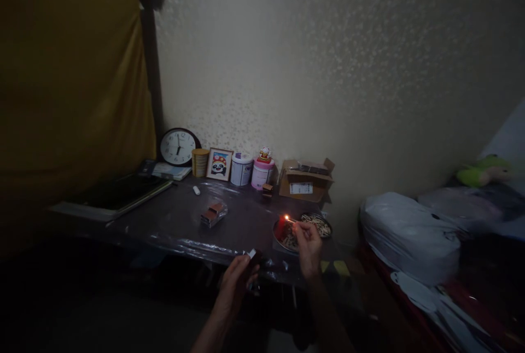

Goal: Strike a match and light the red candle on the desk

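My right hand (308, 243) pinches a burning match (291, 221), its small flame pointing left. Just below the flame is a red shape (281, 227), perhaps a candle, too dim to tell. It is at a round dish (287, 242) of small pale sticks, and a second dish (322, 224) of similar sticks lies behind my right hand. My left hand (238, 276) is closed around a small matchbox (252, 254) at the table's front edge; only its pale end shows clearly. Further back on the table lies a plastic-wrapped pack of matchboxes (213, 214).
Along the wall stand a clock (178, 146), a yellow canister (199, 163), a framed panda picture (220, 164), two tubs (241, 169) and an open cardboard box (305, 181). A small matchbox (267, 189) is before the pink tub. White bags (410, 233) lie right of the dark plastic-covered table (172, 222).
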`<action>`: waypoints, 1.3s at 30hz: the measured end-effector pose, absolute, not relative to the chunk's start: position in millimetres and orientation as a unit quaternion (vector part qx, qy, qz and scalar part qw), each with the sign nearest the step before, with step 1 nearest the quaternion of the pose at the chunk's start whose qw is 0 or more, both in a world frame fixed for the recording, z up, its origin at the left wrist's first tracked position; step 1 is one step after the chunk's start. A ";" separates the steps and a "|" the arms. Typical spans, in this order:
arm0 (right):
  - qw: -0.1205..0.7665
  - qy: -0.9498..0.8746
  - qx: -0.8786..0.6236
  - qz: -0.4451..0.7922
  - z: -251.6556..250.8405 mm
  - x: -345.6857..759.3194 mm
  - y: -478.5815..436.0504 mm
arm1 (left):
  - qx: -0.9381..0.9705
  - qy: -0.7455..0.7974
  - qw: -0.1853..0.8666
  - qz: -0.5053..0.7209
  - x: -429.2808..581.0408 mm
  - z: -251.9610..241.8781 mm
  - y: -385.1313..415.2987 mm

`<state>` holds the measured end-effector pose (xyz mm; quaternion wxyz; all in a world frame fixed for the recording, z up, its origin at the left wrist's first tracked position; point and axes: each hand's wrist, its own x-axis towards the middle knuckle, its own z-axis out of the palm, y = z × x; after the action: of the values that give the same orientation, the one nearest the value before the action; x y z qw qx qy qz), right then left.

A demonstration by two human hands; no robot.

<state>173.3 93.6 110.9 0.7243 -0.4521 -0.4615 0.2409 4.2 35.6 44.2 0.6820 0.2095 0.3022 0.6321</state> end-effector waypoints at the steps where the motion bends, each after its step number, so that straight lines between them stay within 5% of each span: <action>1: 0.724 -0.463 -0.452 0.238 111.2 172.7 95.4 | 0.209 0.301 0.683 0.632 4.5 43.2 36.1; 39: 0.703 -0.466 -0.476 0.248 108.9 167.6 105.2 | 0.220 0.298 0.693 0.618 7.1 44.4 35.3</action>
<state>167.6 105.2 108.9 0.7035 -0.4761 -0.4657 0.2480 7.1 35.3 44.4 0.6930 0.2203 0.2979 0.6184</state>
